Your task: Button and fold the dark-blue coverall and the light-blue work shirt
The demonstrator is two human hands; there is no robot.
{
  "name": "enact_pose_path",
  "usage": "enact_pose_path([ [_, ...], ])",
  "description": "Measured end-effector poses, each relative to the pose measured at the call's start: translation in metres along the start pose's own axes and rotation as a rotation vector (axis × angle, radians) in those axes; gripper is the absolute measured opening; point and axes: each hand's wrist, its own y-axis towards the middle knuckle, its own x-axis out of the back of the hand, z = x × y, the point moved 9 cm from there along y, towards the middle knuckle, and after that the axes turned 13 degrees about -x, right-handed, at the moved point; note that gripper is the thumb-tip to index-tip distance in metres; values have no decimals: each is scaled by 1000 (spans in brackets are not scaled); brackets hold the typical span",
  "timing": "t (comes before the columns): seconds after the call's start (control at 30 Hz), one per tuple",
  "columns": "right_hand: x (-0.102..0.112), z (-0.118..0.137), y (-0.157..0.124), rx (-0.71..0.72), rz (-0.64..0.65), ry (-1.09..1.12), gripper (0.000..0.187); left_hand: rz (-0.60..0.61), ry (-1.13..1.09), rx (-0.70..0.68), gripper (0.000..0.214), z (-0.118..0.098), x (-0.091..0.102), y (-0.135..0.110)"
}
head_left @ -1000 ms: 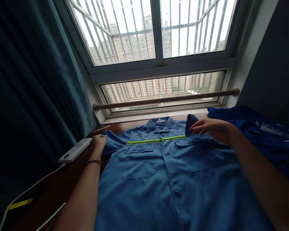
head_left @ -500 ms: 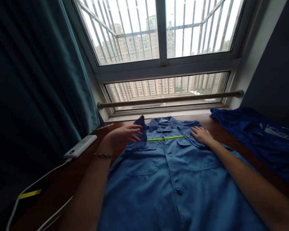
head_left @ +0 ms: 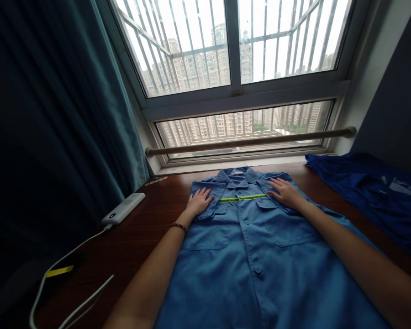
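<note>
A blue work shirt [head_left: 253, 256] with a yellow-green reflective stripe lies buttoned and face up on the dark wooden table [head_left: 147, 228], collar toward the window. Both short sleeves are folded in over the chest. My left hand [head_left: 199, 201] lies flat, fingers spread, on the folded left sleeve by the shoulder; a bead bracelet is on that wrist. My right hand [head_left: 285, 192] rests flat, fingers apart, on the folded right sleeve near the collar. Neither hand holds anything.
A white power bank [head_left: 123, 208] with a white cable lies at the table's left edge by the teal curtain [head_left: 55, 119]. A pile of darker blue clothing [head_left: 370, 192] sits at the right. A window with a rail runs along the far edge.
My right hand folded the right sleeve in and laid itself flat. Then my left hand lifted the left sleeve, folded it over the chest and now presses it down.
</note>
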Motion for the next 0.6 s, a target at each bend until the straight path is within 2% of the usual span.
enact_pose_path([
  [0.1, -14, 12, -1, 69, 130, 14, 58, -5, 19, 10, 66, 2, 1, 3],
  [0.27, -20, 12, 8, 58, 162, 32, 58, -5, 7, 16, 67, 4, -1, 10],
  [0.37, -17, 3, 25, 9, 202, 172, 52, -12, -50, -4, 63, 9, 4, 18],
  [0.43, -10, -17, 43, -98, 187, 325, 48, -114, -98, 63, 60, 25, 21, 23],
  [0.53, 2, -76, 68, -440, 67, 446, 47, -318, -264, 345, 55, 72, 47, 18],
  [0.6, 2, -110, 76, -625, 73, 455, 51, -324, -421, 419, 49, 92, 49, 21],
])
